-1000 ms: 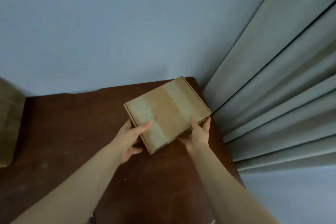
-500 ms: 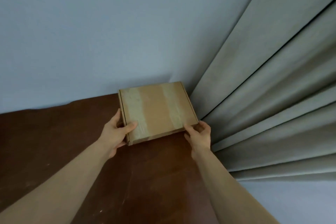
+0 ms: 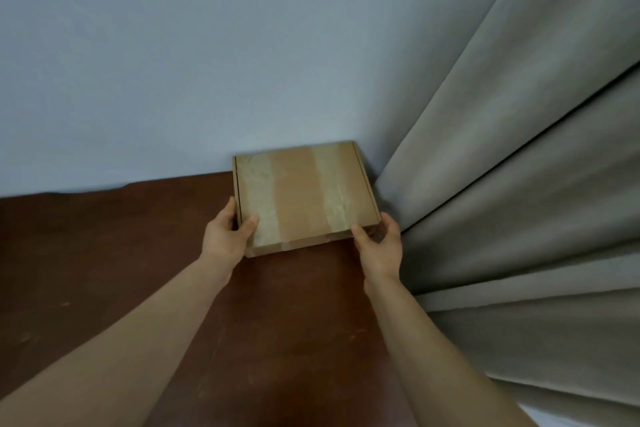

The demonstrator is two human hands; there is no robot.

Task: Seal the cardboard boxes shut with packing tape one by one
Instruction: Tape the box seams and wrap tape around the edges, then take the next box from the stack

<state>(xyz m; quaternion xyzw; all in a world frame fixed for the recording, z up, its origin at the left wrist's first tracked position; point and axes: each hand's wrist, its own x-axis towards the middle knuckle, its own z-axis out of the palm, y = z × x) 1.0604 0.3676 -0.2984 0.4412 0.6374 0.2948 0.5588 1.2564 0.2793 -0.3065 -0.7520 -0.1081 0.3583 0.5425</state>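
Cardboard box (image 3: 306, 196): at the far right corner of the table (image 3: 104, 253), beside the curtain (image 3: 502, 184)
Left hand (image 3: 225, 236): grips the near left corner, thumb on top
Right hand (image 3: 381, 248): holds the near right corner
Progress: two tape strips (image 3: 261, 199) cross the lid, so this box looks sealed; no other boxes in view

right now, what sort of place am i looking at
Probably a corner of a home room: a dark brown wooden table against a plain pale blue wall, long grey fabric curtains at the right, plus one flat brown cardboard box.
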